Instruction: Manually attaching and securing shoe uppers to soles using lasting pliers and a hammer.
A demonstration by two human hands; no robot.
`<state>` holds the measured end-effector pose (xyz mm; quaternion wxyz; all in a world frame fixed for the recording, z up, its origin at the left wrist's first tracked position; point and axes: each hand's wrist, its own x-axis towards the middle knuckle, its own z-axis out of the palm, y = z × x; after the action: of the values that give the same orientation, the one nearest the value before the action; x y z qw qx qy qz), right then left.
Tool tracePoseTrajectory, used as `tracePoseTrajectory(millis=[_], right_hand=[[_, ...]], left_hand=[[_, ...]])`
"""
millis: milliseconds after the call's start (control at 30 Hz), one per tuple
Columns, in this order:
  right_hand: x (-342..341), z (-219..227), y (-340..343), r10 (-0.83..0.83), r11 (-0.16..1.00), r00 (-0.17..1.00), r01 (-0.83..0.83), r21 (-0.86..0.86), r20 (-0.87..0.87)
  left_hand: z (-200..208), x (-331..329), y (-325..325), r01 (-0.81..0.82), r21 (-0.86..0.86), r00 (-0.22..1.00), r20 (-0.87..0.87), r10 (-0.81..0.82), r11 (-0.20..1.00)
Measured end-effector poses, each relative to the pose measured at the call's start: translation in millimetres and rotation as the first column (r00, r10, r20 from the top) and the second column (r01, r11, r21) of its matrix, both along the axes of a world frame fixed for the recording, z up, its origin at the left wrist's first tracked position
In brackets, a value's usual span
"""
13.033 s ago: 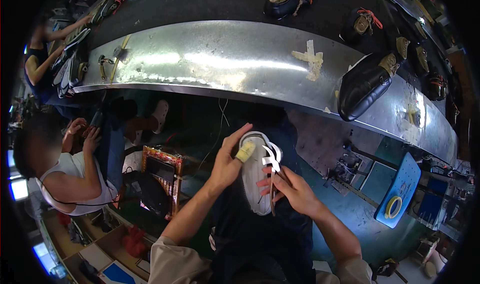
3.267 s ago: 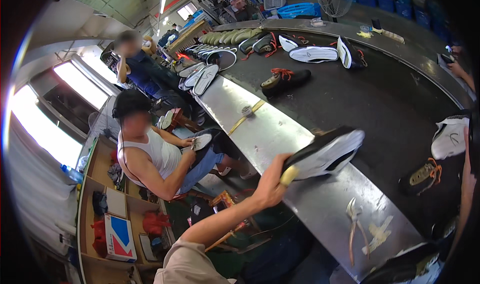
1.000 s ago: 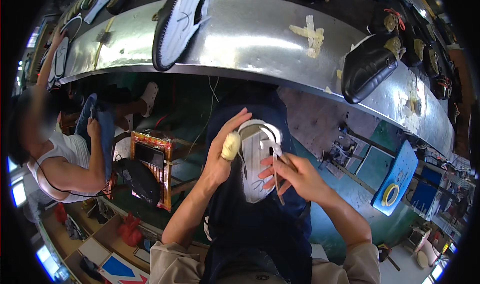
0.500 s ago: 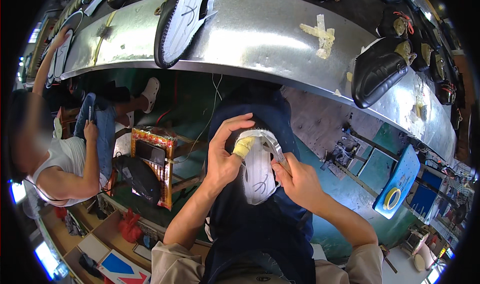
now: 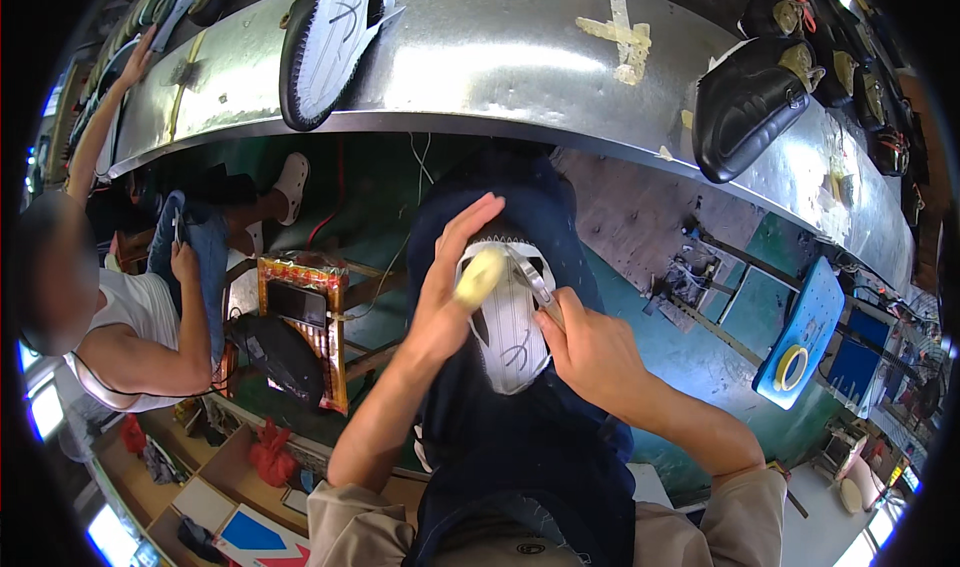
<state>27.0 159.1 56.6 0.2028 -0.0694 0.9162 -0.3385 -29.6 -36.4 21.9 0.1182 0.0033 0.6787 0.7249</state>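
Observation:
A half-made shoe lies in my lap, its underside up: a white ribbed bottom with a curved pen mark, and black upper material at its far end. My left hand is wrapped round the shoe's left side, fingers along the far left edge. The thumb, bound in yellow tape, lies over the white bottom and is blurred. My right hand grips a silver metal hand tool whose tip reaches the far end of the shoe. Its exact kind is hard to make out.
A metal-faced bench crosses ahead, carrying a white-bottomed shoe and a black shoe. At left sits another person, one hand by shoes. A blue stool with a tape roll stands right.
My left thumb has lifted and shifted over the white bottom. The tool and my right hand have moved slightly up and left. The whole view has shifted a little.

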Motion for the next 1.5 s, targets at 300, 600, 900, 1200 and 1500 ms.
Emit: tracePoseTrajectory(millis=[300, 600, 900, 1200, 1500], right_hand=[[-9, 13, -2, -0.185, 0.956, 0.95, 0.114, -0.271, -0.253], [-34, -15, -8, -0.192, 0.97, 0.93, 0.132, -0.204, -0.314], [-18, 15, 25, 0.485, 0.867, 0.849, -0.435, 0.242, -0.212], [-9, 0, 24, 0.698, 0.711, 0.709, -0.703, -0.018, -0.096], [-6, 20, 3, 0.496, 0.805, 0.866, -0.432, 0.406, -0.062]], left_hand=[[-29, 4, 10, -0.042, -0.138, 0.958, -0.285, 0.001, 0.99], [-36, 9, 17, -0.058, -0.25, 0.963, -0.27, -0.012, 0.966], [-20, 5, -33, 0.182, -0.435, 0.963, -0.104, -0.25, 0.882], [-67, 29, -12, -0.061, 0.35, 0.983, 0.183, -0.004, 0.935], [-56, 70, 8, -0.117, 0.368, 0.967, 0.253, 0.022, 0.923]])
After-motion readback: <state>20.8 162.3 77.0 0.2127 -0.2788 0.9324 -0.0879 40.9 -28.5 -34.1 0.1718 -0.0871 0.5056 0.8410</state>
